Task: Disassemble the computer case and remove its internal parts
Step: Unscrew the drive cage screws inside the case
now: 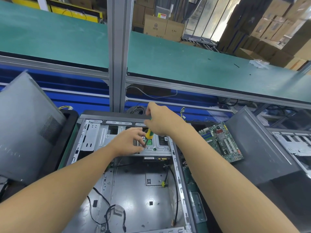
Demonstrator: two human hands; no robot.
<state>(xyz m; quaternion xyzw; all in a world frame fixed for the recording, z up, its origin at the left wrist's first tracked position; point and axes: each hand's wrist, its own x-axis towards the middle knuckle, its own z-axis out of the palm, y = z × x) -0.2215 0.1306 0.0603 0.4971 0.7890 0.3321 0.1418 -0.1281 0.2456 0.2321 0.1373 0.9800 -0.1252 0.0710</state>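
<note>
An open grey computer case (94, 175) lies flat in front of me, its floor bare except for loose black cables (175, 190). At its far end sits a silver drive cage (104, 137). My right hand (161, 121) grips the yellow-green handle of a screwdriver (149, 134), whose tip points down at the cage's near edge. My left hand (129, 142) rests on the cage, its fingertips pinching the screwdriver shaft near the tip. A drive (156, 158) shows just under the cage.
A removed motherboard (220, 142) lies to the right of the case. A grey side panel (25, 125) leans at left; another dark case (269, 148) stands at right. A green conveyor belt (185, 61) and an upright aluminium post (117, 52) lie beyond.
</note>
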